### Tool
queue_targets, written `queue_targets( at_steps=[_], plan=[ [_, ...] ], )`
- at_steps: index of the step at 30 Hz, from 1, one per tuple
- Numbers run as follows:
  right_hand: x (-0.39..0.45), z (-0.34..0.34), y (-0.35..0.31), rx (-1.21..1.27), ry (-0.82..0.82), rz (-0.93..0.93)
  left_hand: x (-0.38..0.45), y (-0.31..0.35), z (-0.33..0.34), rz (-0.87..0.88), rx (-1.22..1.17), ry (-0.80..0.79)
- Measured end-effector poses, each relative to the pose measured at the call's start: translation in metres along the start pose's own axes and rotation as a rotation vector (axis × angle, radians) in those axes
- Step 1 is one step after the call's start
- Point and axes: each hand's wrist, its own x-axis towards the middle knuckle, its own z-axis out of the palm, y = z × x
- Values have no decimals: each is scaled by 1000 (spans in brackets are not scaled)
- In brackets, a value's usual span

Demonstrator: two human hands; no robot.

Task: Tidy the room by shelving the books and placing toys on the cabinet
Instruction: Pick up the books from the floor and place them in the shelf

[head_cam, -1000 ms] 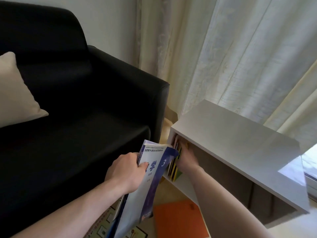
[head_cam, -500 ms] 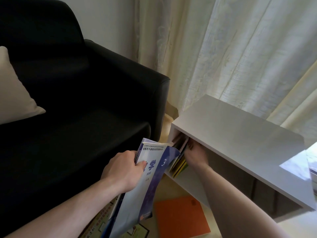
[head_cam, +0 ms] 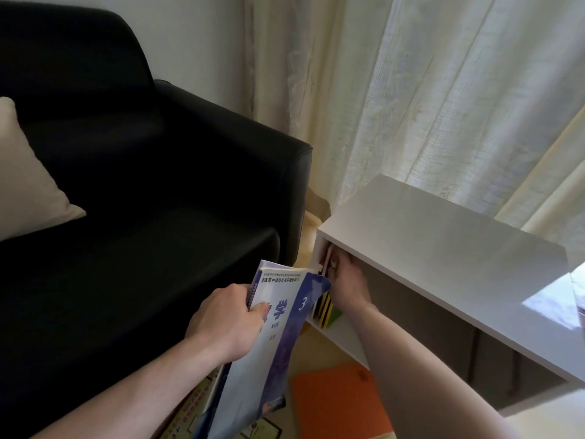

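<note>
My left hand (head_cam: 226, 318) grips a stack of books (head_cam: 269, 350), thumb pinched across the blue-and-white cover of the front one, which bears a "3" and bends outward just in front of the white cabinet (head_cam: 443, 248). My right hand (head_cam: 346, 280) reaches into the cabinet's open shelf at its left end, fingers wrapped around the upper edges of the shelved books (head_cam: 326, 304) standing there; yellow and black spines show below my wrist, upright against the cabinet's left wall. An orange book (head_cam: 335, 403) lies flat on the floor in front of the cabinet, beneath my right forearm, and a printed sheet (head_cam: 190, 416) lies on the floor left of it. A black sofa (head_cam: 142, 201) stands just left of the cabinet with a cream cushion (head_cam: 28, 185) on its seat. Pale curtains (head_cam: 427, 90) hang behind the cabinet.
</note>
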Motion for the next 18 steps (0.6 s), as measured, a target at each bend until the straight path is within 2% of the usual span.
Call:
queue_targets(
  at_steps=[14,18],
  plan=[
    [5,-1,5,29,60,12,3,-8,-3,-3,-38,2],
    [6,-2,5,-37,78,18,2,-8,-4,-1,-36,0]
  ],
)
